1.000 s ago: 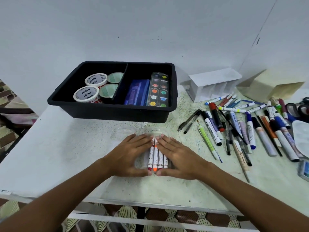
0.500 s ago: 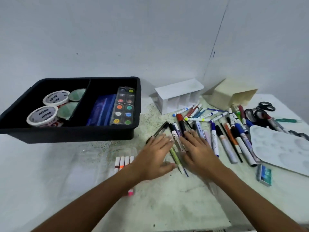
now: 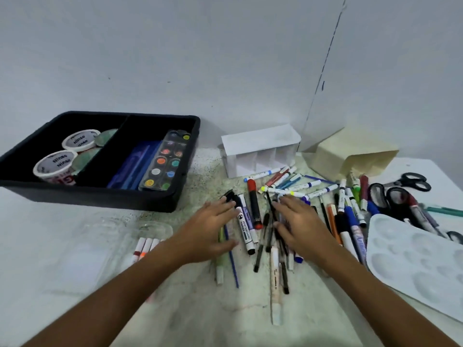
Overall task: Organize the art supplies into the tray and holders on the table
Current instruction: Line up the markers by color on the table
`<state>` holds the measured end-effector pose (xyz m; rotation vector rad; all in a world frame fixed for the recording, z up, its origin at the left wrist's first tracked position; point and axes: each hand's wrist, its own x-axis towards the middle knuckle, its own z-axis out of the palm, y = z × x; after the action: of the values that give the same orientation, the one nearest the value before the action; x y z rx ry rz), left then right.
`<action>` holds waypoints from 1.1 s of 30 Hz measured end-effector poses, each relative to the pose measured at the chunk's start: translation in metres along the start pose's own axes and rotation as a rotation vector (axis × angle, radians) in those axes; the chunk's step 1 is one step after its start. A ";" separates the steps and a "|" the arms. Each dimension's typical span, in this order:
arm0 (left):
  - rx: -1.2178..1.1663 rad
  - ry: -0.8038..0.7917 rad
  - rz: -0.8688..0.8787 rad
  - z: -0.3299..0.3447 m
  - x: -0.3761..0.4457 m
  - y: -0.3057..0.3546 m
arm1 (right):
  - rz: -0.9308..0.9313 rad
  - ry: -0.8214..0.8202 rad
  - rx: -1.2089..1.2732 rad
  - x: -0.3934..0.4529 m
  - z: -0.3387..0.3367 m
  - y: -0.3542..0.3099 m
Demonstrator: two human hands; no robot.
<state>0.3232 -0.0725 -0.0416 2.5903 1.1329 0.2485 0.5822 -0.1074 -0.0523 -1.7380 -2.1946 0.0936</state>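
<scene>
A heap of loose pens and markers (image 3: pixel 295 196) lies across the middle of the table. My left hand (image 3: pixel 209 230) rests flat on the heap's left side, next to a black whiteboard marker (image 3: pixel 244 227) and a red marker (image 3: pixel 254 204). My right hand (image 3: pixel 300 227) lies flat with spread fingers over several black pens. A black two-part tray (image 3: pixel 100 196) at the left holds tape rolls (image 3: pixel 55 166), a blue case and a watercolour set (image 3: pixel 166 164). A white divided holder (image 3: pixel 260 150) and a cream holder (image 3: pixel 350 152) lie tipped on their sides at the back.
A clear case with a few markers (image 3: pixel 146 246) lies left of my left arm. A white paint palette (image 3: pixel 421 261) sits at the right, with scissors (image 3: pixel 411 182) behind it. The wall stands close behind the table.
Both hands have left the clear marker case and moved right onto the heap of pens. The view has swung right with them.
</scene>
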 end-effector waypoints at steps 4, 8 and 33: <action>0.117 -0.097 -0.047 0.011 0.023 0.022 | -0.064 -0.070 -0.021 -0.010 0.006 -0.007; 0.202 -0.233 -0.101 0.017 0.018 0.020 | -0.073 -0.143 0.187 -0.018 -0.011 -0.002; -0.609 0.060 -0.072 -0.017 0.096 0.068 | 0.187 -0.124 0.908 0.047 -0.090 0.022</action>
<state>0.4297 -0.0416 0.0015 2.0128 0.9745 0.5601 0.6211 -0.0708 0.0372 -1.3838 -1.6157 1.0752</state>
